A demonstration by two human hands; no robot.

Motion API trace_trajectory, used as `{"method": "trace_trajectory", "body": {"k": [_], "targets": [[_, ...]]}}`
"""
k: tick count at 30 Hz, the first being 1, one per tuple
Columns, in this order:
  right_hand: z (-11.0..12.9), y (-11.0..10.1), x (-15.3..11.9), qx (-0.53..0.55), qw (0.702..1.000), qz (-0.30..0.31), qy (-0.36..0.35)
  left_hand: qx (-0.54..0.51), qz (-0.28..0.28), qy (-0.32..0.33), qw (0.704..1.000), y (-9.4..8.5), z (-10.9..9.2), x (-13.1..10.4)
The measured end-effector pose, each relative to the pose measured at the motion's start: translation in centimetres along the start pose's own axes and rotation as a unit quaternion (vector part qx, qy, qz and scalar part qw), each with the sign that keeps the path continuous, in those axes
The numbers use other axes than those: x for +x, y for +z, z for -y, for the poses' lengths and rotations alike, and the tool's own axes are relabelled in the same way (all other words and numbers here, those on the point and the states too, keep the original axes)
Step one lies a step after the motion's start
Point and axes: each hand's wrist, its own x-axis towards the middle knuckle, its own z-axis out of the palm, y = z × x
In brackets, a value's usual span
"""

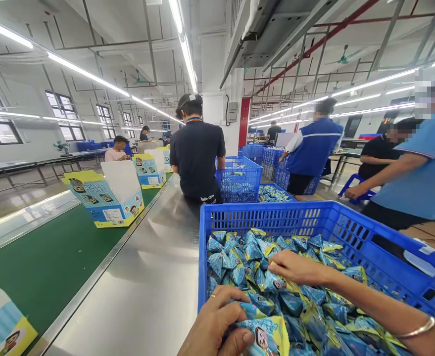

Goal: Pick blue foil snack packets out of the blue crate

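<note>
A large blue plastic crate (pixel 212 217) in front of me is filled with small pyramid-shaped snack packets (pixel 254 247) in blue and yellow foil. My left hand (pixel 220 316), with a ring on one finger, curls around a packet (pixel 264 336) at the crate's near left side; its thumb presses on the foil. Further in, my right hand (pixel 299 267) reaches across from the right, wrist wearing a bangle (pixel 417 329). Its fingers bend down onto a packet (pixel 274 282) in the pile, and their tips are partly hidden.
Left of the crate runs a metal ledge (pixel 150 277) beside a green conveyor belt (pixel 72 262). Open printed cartons (pixel 109 202) stand on the belt. A co-worker (pixel 197 148) sits ahead beside another blue crate (pixel 241 178). More people stand at the right, one (pixel 417 158) close to my crate.
</note>
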Motion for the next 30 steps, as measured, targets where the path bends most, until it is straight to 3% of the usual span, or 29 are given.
{"method": "trace_trajectory", "body": {"k": [4,8,13,17,20,23,26,30], "targets": [[0.8,-0.1,0.1,0.088,0.993,-0.072,0.017,-0.006,0.005,0.006,1.000,-0.6,-1.0,0.1],[1.3,-0.2,0.0,0.157,0.979,-0.128,0.018,-0.007,0.060,-0.015,0.998,-1.9,-2.9,0.6],[1.7,-0.5,-0.5,0.257,0.957,-0.132,0.027,-0.024,0.071,-0.063,0.995,-2.6,-4.9,0.5],[1.6,-0.2,-0.3,0.239,0.963,-0.123,0.037,-0.033,0.066,-0.096,0.993,-2.6,-5.3,0.2],[1.4,0.2,-0.1,0.154,0.984,-0.079,0.038,-0.033,0.066,-0.095,0.993,-2.6,-5.2,0.0],[1.2,0.9,-0.2,0.049,0.998,0.019,0.034,-0.029,0.065,-0.091,0.993,-2.6,-5.0,0.0],[1.5,2.5,-0.4,-0.037,0.994,0.100,0.033,-0.028,0.064,-0.098,0.993,-2.6,-5.0,0.1],[2.0,5.7,0.1,-0.129,0.980,0.142,0.043,-0.021,0.066,-0.090,0.994,-2.6,-5.1,0.2]]}}
